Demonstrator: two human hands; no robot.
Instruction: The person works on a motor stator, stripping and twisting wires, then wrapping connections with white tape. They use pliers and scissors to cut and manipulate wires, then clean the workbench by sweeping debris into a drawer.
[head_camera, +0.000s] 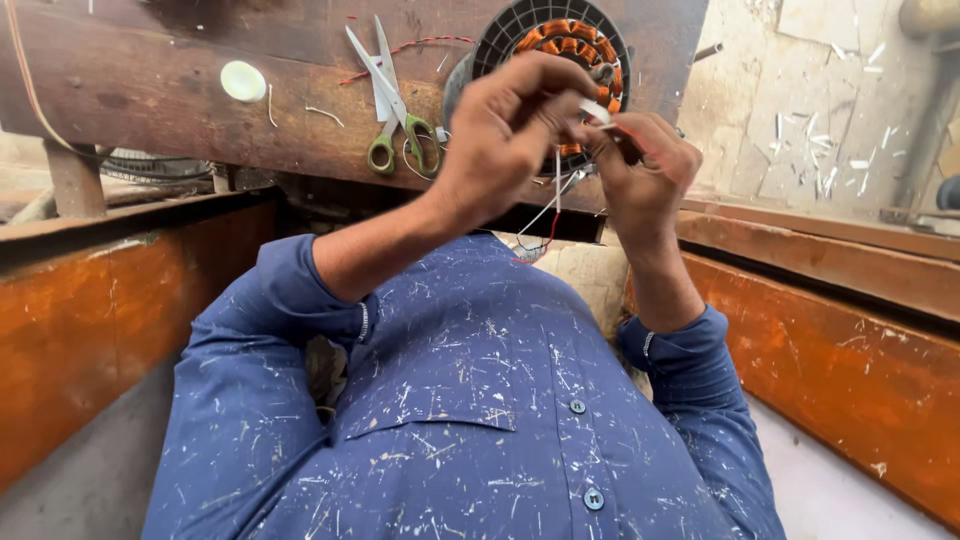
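Observation:
My left hand (505, 130) and my right hand (640, 170) meet in front of a black fan motor stator (560, 40) with copper coils, which lies on a dark wooden bench (150, 80). Both hands pinch a short piece of white sleeve (597, 112) and thin white and red wires (548, 215) that hang down from the fingers toward my chest. The stator's lower half is hidden behind my hands.
Green-handled scissors (393, 95) lie on the bench left of the stator, beside a red wire (400, 48) and a small round white cap (243, 81). Orange-painted wooden rails (840, 360) run along both sides of me. Wire scraps litter the stone floor (820, 110) at the right.

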